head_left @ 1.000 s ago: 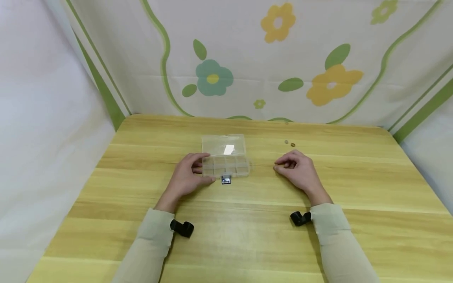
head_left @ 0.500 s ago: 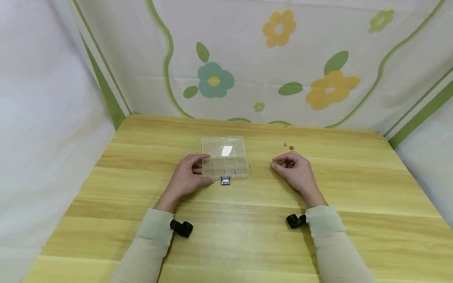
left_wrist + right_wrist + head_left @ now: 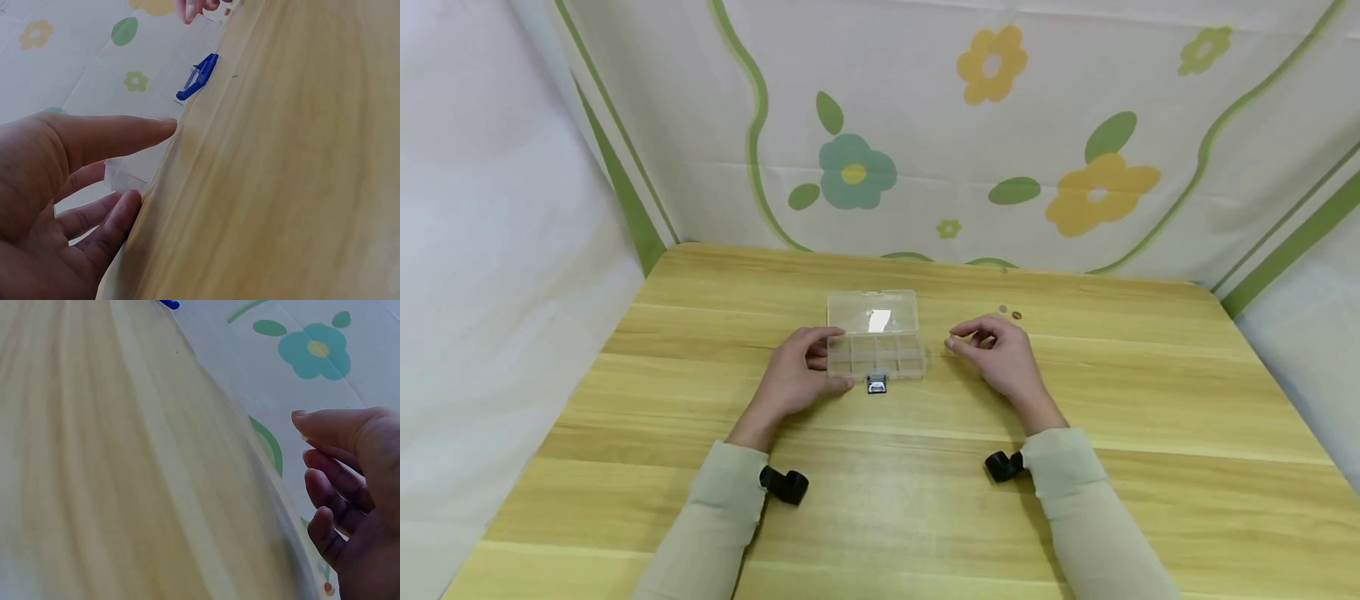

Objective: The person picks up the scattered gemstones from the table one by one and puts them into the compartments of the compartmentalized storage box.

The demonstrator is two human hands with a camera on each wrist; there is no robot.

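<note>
A clear plastic compartment box [image 3: 877, 356] lies with its lid [image 3: 857, 310] raised at the back; its blue-edged latch [image 3: 876, 384] [image 3: 199, 77] hangs at the front. My left hand [image 3: 793, 373] [image 3: 56, 175] grips the box's left end, thumb at the front edge and fingers round the side. Right of the box, my right hand [image 3: 1000, 354] [image 3: 369, 481] holds thumb and index tips together on a tiny pale piece, barely visible, with the other fingers curled. Behind that hand lie a small silvery piece [image 3: 1003, 308] and a small brown piece [image 3: 1017, 315].
The box stands on a wood-grain table [image 3: 880, 500]. Another tiny pale piece [image 3: 1004, 270] lies near the table's back edge. A white cloth [image 3: 925, 133] with printed flowers hangs behind, and white cloth also borders the left and right sides.
My right hand has moved left, closer to the box, with its thumb and index tips still together. My left hand has stayed on the box. The head view has shifted slightly.
</note>
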